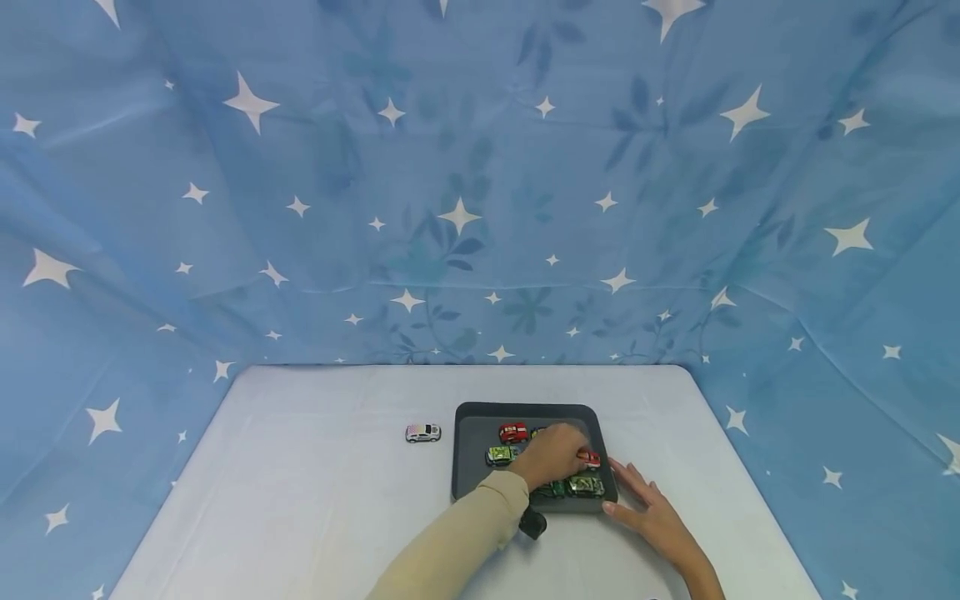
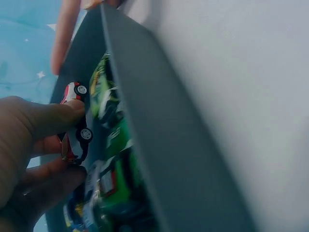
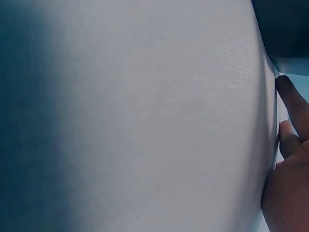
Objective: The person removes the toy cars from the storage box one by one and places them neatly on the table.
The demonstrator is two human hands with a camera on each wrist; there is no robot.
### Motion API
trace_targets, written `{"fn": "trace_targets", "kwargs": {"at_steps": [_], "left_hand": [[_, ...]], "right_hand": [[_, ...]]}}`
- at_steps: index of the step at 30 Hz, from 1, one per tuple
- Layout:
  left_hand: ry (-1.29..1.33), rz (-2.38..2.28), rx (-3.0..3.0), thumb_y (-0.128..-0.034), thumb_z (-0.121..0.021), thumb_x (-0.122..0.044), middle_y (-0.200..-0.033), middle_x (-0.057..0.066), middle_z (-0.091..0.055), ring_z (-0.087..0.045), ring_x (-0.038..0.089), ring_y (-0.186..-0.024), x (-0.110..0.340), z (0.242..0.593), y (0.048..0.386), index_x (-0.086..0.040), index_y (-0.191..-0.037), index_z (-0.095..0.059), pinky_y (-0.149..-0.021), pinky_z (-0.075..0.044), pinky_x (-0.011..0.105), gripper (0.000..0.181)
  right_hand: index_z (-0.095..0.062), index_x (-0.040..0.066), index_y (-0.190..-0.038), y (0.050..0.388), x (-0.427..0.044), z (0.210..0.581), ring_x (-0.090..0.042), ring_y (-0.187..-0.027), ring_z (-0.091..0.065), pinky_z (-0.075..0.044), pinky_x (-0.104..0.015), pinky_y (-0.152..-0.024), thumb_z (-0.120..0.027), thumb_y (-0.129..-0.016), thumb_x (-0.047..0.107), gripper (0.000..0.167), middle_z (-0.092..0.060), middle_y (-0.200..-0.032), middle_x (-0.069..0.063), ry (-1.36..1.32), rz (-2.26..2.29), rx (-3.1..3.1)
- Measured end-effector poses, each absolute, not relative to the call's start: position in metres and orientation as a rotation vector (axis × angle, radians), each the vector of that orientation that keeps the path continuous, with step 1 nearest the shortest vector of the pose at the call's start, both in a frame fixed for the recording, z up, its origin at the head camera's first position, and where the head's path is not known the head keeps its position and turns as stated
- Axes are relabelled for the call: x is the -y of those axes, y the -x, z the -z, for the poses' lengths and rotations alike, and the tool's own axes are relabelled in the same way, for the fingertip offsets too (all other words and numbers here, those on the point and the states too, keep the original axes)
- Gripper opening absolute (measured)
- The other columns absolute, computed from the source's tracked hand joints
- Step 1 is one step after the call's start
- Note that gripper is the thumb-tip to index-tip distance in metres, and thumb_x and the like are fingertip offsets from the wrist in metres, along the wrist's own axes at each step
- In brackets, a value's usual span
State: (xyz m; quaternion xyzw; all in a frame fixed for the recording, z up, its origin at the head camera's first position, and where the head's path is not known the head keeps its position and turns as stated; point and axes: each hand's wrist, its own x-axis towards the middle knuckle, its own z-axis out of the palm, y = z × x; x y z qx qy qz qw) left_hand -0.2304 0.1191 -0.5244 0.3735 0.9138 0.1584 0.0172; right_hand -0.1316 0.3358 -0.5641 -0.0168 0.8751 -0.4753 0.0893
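Left wrist view alone: fingers (image 2: 53, 186) pinching car (image 2: 73, 141), wheels (image 2: 86, 134) plain.

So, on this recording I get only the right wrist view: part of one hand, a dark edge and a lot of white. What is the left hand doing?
Observer: The left hand pinches a red-and-white car.
Operator: Is anything lying outside the tray?
Observer: Yes, the head view shows a white car on the table, left of the tray.
Operator: What's in the tray corner by the thumb of the right hand?
Observer: A camouflage car.
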Motion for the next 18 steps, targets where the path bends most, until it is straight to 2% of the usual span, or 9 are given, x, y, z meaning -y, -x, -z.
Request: {"fn": "trace_targets", "kwargs": {"at_steps": [7, 11, 14, 18], "left_hand": [[-1.182, -0.575, -2.801, -0.0985, -0.082, -0.024, -0.105, -0.008, -0.076, -0.067, 0.003, -0.093, -0.103, 0.511, 0.236, -0.017, -0.116, -0.084, -0.078, -0.055, 0.019, 0.019], [-1.22, -0.538, -2.811, -0.0989, -0.081, -0.025, -0.098, -0.006, -0.073, -0.062, 0.004, -0.083, -0.087, 0.509, 0.243, -0.017, -0.114, -0.083, -0.071, -0.051, 0.021, 0.017], [-1.214, -0.525, -2.814, -0.0997, -0.081, -0.024, -0.099, -0.004, -0.072, -0.059, 0.004, -0.079, -0.075, 0.506, 0.246, -0.016, -0.116, -0.083, -0.068, -0.049, 0.021, 0.019], [-1.178, -0.562, -2.813, -0.1003, -0.08, -0.024, -0.106, -0.004, -0.074, -0.064, 0.005, -0.088, -0.056, 0.501, 0.252, -0.015, -0.122, -0.082, -0.074, -0.053, 0.021, 0.023]], "right_hand": [[-0.043, 0.014, -0.166, 0.132, -0.335, 0.562, -0.049, -0.16, -0.007, 0.003, -0.07, -0.125, -0.079, -0.097, 0.04, 0.081, -0.023, -0.172, -0.028, 0.016, 1.402, -2.562], [-0.043, 0.015, -0.166, 0.132, -0.334, 0.561, -0.048, -0.161, -0.007, 0.003, -0.07, -0.125, -0.079, -0.097, 0.041, 0.082, -0.022, -0.172, -0.028, -0.001, 1.39, -2.556], [-0.042, 0.015, -0.166, 0.132, -0.333, 0.561, -0.049, -0.161, -0.006, 0.003, -0.07, -0.125, -0.078, -0.097, 0.04, 0.082, -0.021, -0.172, -0.028, -0.003, 1.376, -2.55], [-0.043, 0.014, -0.166, 0.132, -0.335, 0.562, -0.05, -0.16, -0.007, 0.002, -0.071, -0.124, -0.079, -0.097, 0.04, 0.082, -0.022, -0.171, -0.029, -0.002, 1.368, -2.568]]}}
